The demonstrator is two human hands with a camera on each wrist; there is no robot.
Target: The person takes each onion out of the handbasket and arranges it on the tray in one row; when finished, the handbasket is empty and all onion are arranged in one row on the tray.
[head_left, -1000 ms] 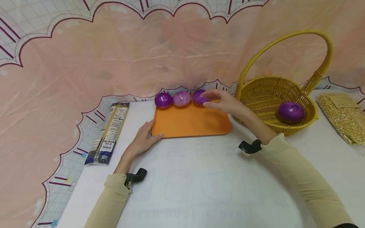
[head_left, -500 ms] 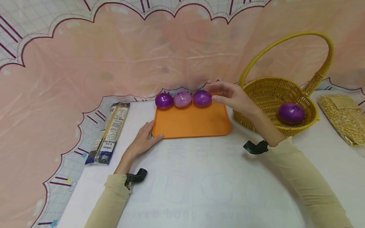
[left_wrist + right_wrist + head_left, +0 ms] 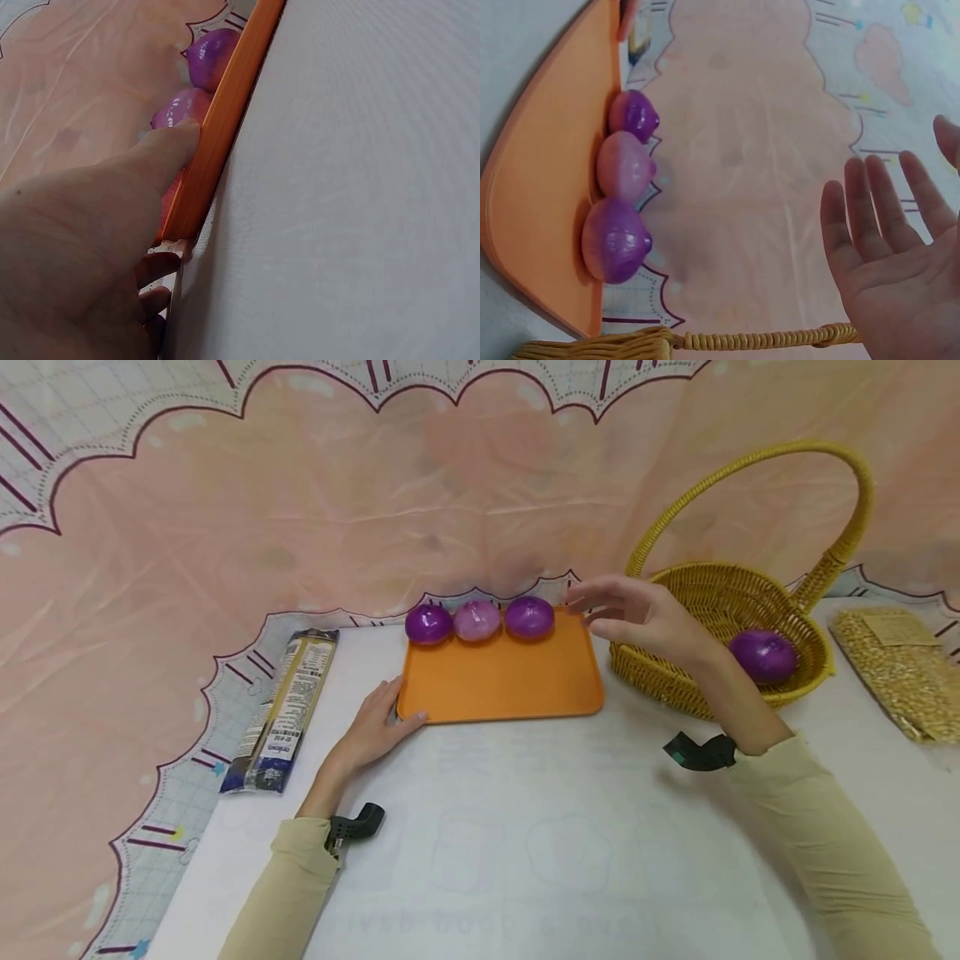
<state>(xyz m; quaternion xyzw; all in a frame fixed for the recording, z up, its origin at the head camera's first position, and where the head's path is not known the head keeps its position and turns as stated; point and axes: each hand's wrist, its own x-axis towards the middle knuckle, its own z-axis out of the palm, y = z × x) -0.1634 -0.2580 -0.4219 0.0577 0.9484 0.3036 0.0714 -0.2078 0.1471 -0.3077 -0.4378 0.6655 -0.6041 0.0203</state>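
Note:
Three shiny onions line the back edge of an orange tray (image 3: 498,681): a dark purple onion (image 3: 429,624) at the left, a paler pinkish onion (image 3: 477,621) in the middle and a purple onion (image 3: 529,617) at the right. My left hand (image 3: 371,727) rests at the tray's front left corner, thumb against the front rim and the relaxed fingers along the left side. Over the tray's right end and the basket's near side, my right hand (image 3: 645,614) hovers with nothing in it. Its fingers are spread in the right wrist view, apart from the onions.
A yellow wicker basket (image 3: 660,681) with a tall handle stands right of the tray, with another purple onion (image 3: 762,656) inside. A bag of corn kernels (image 3: 896,672) lies at the far right, a long printed packet (image 3: 285,710) at the left. Patterned cloth hangs behind the table.
My right hand has let go of the right-hand onion and moved right, away from it, toward the basket. The onion stays on the tray. The left hand has not moved.

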